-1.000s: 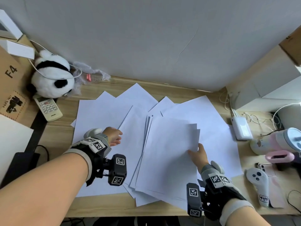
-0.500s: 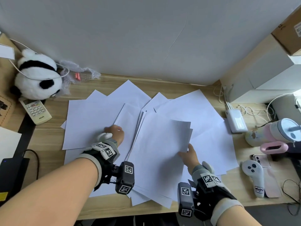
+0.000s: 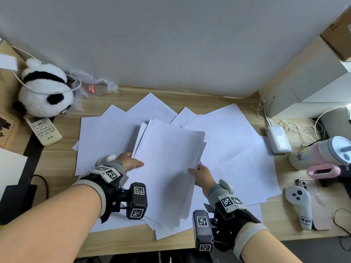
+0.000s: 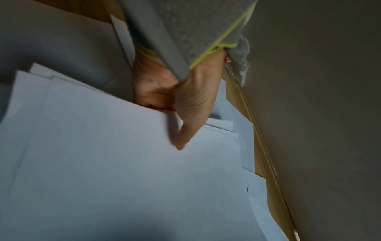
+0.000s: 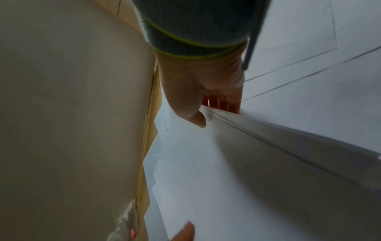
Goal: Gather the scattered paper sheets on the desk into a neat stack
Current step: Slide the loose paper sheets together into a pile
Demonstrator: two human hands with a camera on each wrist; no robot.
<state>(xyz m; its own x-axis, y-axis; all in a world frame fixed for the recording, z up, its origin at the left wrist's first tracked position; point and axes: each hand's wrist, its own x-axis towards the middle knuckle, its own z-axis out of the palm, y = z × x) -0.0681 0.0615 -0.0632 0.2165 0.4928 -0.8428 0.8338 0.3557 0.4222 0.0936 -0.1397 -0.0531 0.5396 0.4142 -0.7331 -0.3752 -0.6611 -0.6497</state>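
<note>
A wooden bench runs along a grey wall, its middle covered by loose white paper sheets fanned out at odd angles, corners pointing toward the wall and the near edge. On top of that spread, at the centre of the bench, lies a partly gathered bundle of plain white sheets, its edges not yet squared: several corners step out along the far left and the right side, and the near ends splay over the front of the bench. The left hand grips the bundle's left edge, thumb flat on the top sheet and fingers tucked beneath, as the left wrist view shows. The right hand pinches the bundle's right edge, thumb above and fingers below, the sheets there lifted off the paper underneath. Both wrists carry grey cuffs with black tracking blocks. To the left sit a plush panda and a white remote control; crumpled clear plastic wrap lies by the wall. To the right are a white power bank, a pastel tumbler on its side, and a grey handheld controller.
</note>
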